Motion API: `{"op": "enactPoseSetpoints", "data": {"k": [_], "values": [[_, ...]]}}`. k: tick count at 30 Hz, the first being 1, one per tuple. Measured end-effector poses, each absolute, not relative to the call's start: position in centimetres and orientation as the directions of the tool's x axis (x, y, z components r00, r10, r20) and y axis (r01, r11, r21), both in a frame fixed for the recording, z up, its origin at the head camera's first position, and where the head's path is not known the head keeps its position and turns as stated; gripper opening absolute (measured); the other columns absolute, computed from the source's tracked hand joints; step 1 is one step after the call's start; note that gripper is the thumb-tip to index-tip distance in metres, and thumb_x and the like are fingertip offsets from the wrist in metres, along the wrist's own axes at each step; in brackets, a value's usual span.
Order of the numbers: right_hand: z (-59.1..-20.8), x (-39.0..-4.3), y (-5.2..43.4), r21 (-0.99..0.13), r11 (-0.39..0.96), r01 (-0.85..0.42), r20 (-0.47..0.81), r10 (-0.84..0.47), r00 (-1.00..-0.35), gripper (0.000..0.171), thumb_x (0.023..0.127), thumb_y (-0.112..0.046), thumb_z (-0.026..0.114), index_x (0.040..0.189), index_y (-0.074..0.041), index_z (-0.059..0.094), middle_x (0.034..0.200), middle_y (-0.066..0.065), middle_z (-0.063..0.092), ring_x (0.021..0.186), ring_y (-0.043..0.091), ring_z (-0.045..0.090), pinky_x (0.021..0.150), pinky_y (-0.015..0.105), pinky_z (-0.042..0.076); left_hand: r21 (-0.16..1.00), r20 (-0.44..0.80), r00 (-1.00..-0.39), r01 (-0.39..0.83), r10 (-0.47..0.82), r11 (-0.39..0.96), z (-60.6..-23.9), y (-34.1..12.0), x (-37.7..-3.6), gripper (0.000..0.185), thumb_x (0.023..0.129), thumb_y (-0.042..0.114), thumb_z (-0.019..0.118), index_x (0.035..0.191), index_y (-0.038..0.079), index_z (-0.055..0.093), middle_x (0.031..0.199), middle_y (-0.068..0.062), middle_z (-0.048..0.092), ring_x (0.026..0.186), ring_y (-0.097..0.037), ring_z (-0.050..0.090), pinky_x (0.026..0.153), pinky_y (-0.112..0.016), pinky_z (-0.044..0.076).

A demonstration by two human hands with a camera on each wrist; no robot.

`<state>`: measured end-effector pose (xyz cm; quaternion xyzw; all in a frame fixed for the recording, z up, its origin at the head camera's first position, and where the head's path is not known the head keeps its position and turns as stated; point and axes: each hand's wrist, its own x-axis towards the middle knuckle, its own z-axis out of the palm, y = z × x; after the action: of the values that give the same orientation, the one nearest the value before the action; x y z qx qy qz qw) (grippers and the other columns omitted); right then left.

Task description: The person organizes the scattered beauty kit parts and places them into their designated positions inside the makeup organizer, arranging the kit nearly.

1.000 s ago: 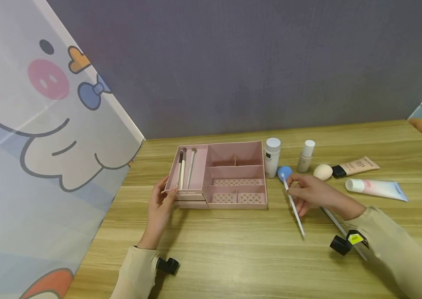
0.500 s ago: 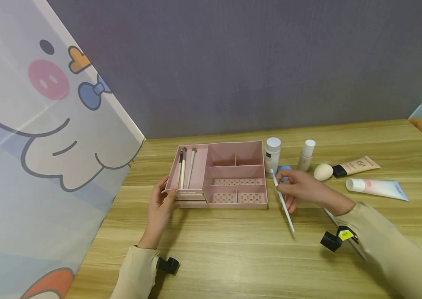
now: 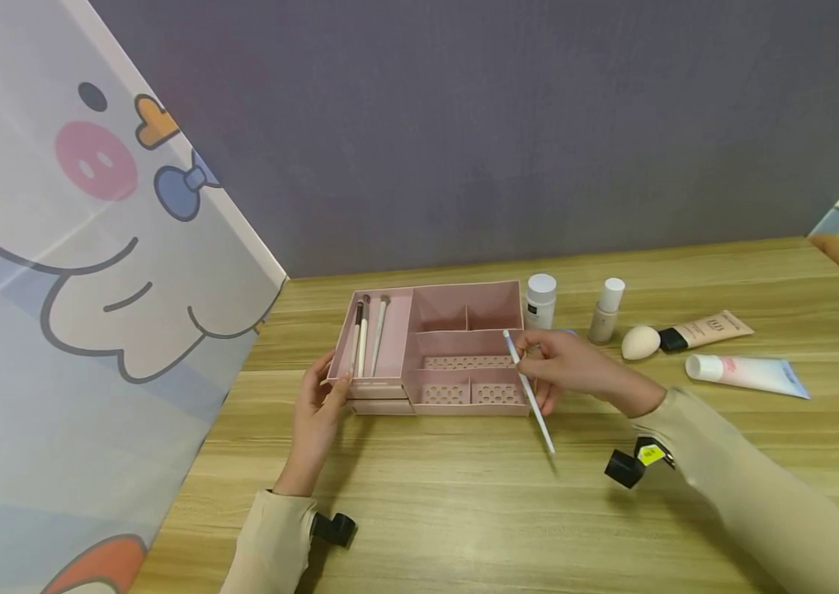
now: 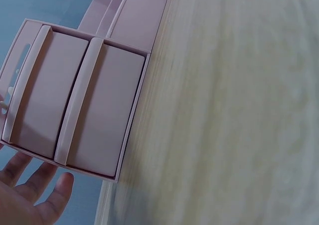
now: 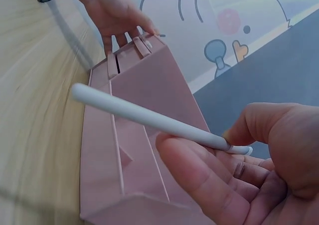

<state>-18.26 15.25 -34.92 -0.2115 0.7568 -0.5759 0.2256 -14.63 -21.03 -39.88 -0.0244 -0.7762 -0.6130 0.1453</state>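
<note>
With the left hand resting relaxed against the pink organizer at its 8 o'clock corner, the right hand pinches a white brush in its grip over the 4 o'clock edge, so the carry seems under way, and next likely calls for aligning it with the brush slot at 9 o'clock.

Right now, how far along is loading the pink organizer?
Done: three brushes lie in the left slot of the pink organizer. In hand: the right hand pinches a white brush at its right edge; the left hand steadies the front corner. Left: bottles, sponge and tubes on the table.
</note>
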Motion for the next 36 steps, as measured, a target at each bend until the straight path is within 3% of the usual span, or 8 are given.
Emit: {"op": "enactPoseSetpoints", "data": {"k": [12,26,36], "values": [[-34.5,-19.1,13.2,-0.971,0.218,-0.093,-0.062,-0.611,-0.790,0.016,0.098,0.000,0.050,0.109,0.011,0.048,0.071,0.019,0.065,0.049,0.017,0.063,0.049,0.042,0.057,0.944,0.267,-0.953,0.229,-0.142,0.239,-39.7,-20.9,-14.6,0.046,0.100,0.006,0.057,0.144,0.001,0.046,0.130,-0.022,0.052,0.098,-0.009,0.057,0.078,-0.020,0.052],[-33.7,-20.2,10.1,-0.976,0.200,-0.086,-0.050,-0.592,-0.804,0.020,0.098,-0.001,0.052,0.113,0.011,0.052,0.075,0.017,0.067,0.047,0.014,0.062,0.050,0.037,0.058,0.938,0.283,-0.948,0.244,-0.141,0.247,-39.8,-20.9,-14.5,0.045,0.100,0.005,0.056,0.144,-0.002,0.046,0.130,-0.024,0.052,0.097,-0.008,0.057,0.077,-0.019,0.052],[-33.5,-20.7,8.0,-0.983,0.170,-0.070,-0.042,-0.579,-0.814,0.017,0.098,-0.003,0.055,0.111,0.009,0.055,0.066,0.010,0.064,0.047,0.015,0.063,0.050,0.037,0.058,0.941,0.271,-0.952,0.231,-0.143,0.246,-39.8,-20.9,-14.5,0.045,0.101,0.007,0.057,0.144,0.000,0.045,0.130,-0.023,0.052,0.097,-0.008,0.056,0.076,-0.019,0.052]]}}
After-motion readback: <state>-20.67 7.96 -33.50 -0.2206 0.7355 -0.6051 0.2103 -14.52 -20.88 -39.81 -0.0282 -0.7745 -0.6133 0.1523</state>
